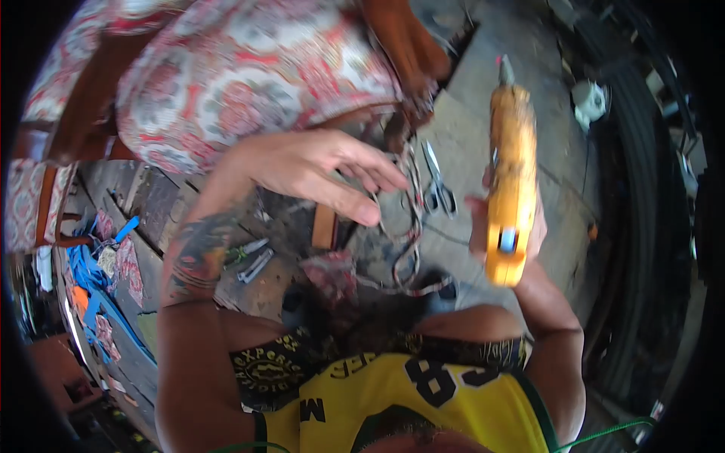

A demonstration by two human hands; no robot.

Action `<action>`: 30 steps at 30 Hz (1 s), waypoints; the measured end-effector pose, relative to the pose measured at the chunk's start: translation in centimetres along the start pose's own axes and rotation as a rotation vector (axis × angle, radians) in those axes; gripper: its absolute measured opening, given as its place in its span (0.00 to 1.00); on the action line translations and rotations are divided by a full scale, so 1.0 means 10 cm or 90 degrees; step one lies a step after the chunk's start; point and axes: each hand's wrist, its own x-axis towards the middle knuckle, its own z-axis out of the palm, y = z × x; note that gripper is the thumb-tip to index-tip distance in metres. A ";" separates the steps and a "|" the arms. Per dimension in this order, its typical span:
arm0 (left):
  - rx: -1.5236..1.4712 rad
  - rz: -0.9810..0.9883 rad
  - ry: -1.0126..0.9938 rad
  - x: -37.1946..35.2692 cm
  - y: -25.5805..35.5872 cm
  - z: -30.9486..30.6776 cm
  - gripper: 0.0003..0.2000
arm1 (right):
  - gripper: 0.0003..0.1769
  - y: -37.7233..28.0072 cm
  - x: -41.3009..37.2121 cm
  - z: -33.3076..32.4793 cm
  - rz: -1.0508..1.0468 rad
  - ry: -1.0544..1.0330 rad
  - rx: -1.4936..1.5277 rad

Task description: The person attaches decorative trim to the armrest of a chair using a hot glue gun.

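My right hand [534, 230] is wrapped round a worn yellow glue gun [513, 143], its metal nozzle pointing up and away from me. A pale stick end shows in the gun's rear opening. My left hand [332, 174] hangs with its fingers apart and nothing in them, close to the front of a chair seat [249, 83] in red and white floral fabric. A braided cord [417, 219] runs down past its fingertips to the floor. Scissors [436, 181] with dark handles lie on the floor between my hands.
Pliers-like tools [253, 257], a brown block [325, 226] and a fabric scrap [332, 275] lie near my feet. Blue straps [91, 279] and more scraps are heaped at left. A carved wooden chair leg [411, 45] stands ahead; a white object [589, 104] sits at right.
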 end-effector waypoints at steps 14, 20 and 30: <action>0.236 -0.345 0.086 0.26 -0.41 0.22 0.22 | 0.47 1.49 -2.45 0.77 0.614 -0.310 -0.305; 0.291 -0.419 0.106 0.38 -0.81 0.18 0.16 | 0.09 0.92 -1.72 1.33 0.433 -0.157 0.199; 0.212 -0.460 0.110 0.13 -1.45 0.28 0.16 | 0.10 1.08 -1.12 1.84 0.339 -0.236 0.157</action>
